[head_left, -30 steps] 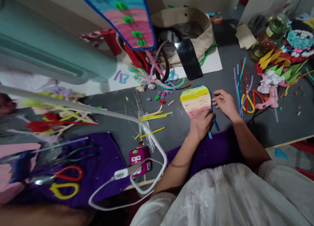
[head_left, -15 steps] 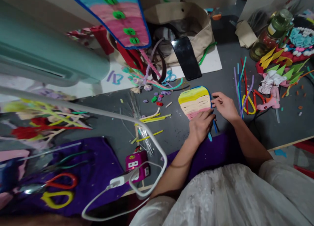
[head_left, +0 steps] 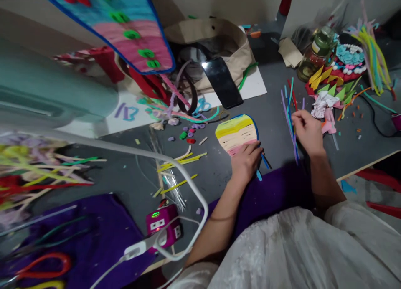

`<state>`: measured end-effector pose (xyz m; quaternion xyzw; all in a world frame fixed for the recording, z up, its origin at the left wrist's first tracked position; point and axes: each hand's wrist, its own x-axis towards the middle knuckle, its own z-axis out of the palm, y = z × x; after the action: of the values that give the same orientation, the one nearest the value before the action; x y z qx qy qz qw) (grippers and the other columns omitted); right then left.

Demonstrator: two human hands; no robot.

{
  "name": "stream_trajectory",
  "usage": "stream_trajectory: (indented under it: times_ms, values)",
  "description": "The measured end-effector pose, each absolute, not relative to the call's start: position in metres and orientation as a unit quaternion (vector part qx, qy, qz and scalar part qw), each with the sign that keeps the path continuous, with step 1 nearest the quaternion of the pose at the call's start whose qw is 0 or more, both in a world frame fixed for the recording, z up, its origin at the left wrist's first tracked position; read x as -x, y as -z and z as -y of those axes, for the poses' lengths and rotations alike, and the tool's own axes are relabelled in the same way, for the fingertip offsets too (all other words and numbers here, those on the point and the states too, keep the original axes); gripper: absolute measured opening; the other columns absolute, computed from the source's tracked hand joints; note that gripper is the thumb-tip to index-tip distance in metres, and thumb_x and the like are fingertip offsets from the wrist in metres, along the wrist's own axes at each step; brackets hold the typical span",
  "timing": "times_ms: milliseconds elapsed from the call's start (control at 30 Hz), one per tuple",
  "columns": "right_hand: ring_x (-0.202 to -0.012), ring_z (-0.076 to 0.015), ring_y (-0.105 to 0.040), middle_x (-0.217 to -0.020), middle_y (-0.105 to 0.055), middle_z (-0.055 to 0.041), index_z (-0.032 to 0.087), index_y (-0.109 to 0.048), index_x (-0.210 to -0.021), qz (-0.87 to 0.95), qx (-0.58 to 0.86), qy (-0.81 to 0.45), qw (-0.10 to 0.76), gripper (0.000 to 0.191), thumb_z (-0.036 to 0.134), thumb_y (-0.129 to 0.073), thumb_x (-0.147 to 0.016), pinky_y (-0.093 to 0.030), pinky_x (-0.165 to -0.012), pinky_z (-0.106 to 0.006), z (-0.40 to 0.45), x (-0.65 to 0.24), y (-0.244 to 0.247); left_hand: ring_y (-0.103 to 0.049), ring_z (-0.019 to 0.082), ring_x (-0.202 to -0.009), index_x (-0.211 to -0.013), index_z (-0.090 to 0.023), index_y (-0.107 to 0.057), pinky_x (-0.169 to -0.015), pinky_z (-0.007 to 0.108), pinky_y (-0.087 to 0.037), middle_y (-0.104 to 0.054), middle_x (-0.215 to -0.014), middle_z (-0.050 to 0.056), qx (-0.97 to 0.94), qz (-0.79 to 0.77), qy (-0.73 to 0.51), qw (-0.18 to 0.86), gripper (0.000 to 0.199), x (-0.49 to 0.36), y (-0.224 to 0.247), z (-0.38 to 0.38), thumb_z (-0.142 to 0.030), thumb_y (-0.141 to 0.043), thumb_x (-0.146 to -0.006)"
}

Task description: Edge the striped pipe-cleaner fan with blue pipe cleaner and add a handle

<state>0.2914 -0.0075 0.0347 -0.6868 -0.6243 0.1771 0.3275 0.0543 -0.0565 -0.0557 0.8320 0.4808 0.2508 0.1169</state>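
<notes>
A small striped craft piece [head_left: 237, 131], made of yellow, cream and pink strips with a blue edging, lies on the grey table. My left hand [head_left: 246, 161] holds its lower right part, and covers that end. Dark blue and light blue strip ends [head_left: 265, 160] stick out beside the fingers. To the right, my right hand [head_left: 308, 131] is over the scissors' place, its fingers curled; what they grip is hidden. Just left of it lie loose purple, blue and teal pipe cleaners [head_left: 290, 113]. A pink glue gun [head_left: 328, 121] is beyond that hand.
A white lamp arm [head_left: 175, 161] crosses the left side above a magenta power socket [head_left: 163, 226]. A phone [head_left: 223, 83] leans on a beige bag [head_left: 233, 42]. A green-lidded bottle [head_left: 313, 55] stands at the back right. Purple cloth [head_left: 125, 230] lies at the left front.
My right hand has left the blue edge of the craft piece and moved right, onto the scissors and pipe cleaners. My left hand stays on the piece. The view has shifted right.
</notes>
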Motion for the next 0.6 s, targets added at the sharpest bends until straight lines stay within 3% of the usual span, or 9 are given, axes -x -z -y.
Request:
stream_trajectory:
  times_ms: [133, 267, 433, 600]
  values:
    - [-0.077, -0.0271, -0.067, -0.076, -0.071, -0.0105, 0.019, -0.067, -0.089, 0.547, 0.81, -0.076, 0.197, 0.036, 0.049, -0.049, -0.097, -0.047, -0.075, -0.037, 0.03, -0.342, -0.036, -0.068, 0.022, -0.103, -0.108, -0.023, -0.076, -0.077, 0.033, -0.055, -0.076, -0.12, 0.008, -0.837, -0.48, -0.244, 0.1, 0.026, -0.055, 0.056, 0.056, -0.031, -0.053, -0.101]
    - [-0.079, -0.0319, -0.067, -0.083, -0.071, -0.0142, 0.018, -0.059, -0.106, 0.462, 0.874, -0.05, 0.144, 0.043, 0.058, -0.048, -0.095, -0.046, -0.076, -0.041, 0.046, -0.372, -0.018, -0.067, 0.023, -0.108, -0.111, -0.024, -0.076, -0.08, 0.034, -0.056, -0.075, -0.122, 0.008, -0.837, -0.488, -0.223, 0.105, 0.025, -0.056, 0.056, 0.056, -0.029, -0.054, -0.1]
    - [-0.075, -0.0314, -0.067, -0.078, -0.068, -0.0091, 0.018, -0.047, -0.117, 0.42, 0.872, -0.076, 0.238, 0.054, 0.061, -0.059, -0.086, -0.049, -0.075, -0.041, 0.043, -0.377, 0.007, -0.067, 0.023, -0.11, -0.111, -0.024, -0.076, -0.082, 0.035, -0.056, -0.074, -0.125, 0.007, -0.837, -0.495, -0.21, 0.105, 0.023, -0.058, 0.055, 0.055, -0.026, -0.057, -0.098]
    - [-0.057, -0.0221, -0.062, -0.068, -0.061, 0.0033, 0.022, -0.041, -0.115, 0.369, 0.841, -0.115, 0.379, 0.052, 0.046, -0.069, -0.078, -0.051, -0.06, -0.035, 0.042, -0.387, 0.021, -0.067, 0.023, -0.109, -0.109, -0.023, -0.076, -0.085, 0.034, -0.056, -0.074, -0.123, 0.007, -0.839, -0.487, -0.222, 0.101, 0.02, -0.059, 0.055, 0.054, -0.024, -0.06, -0.097]
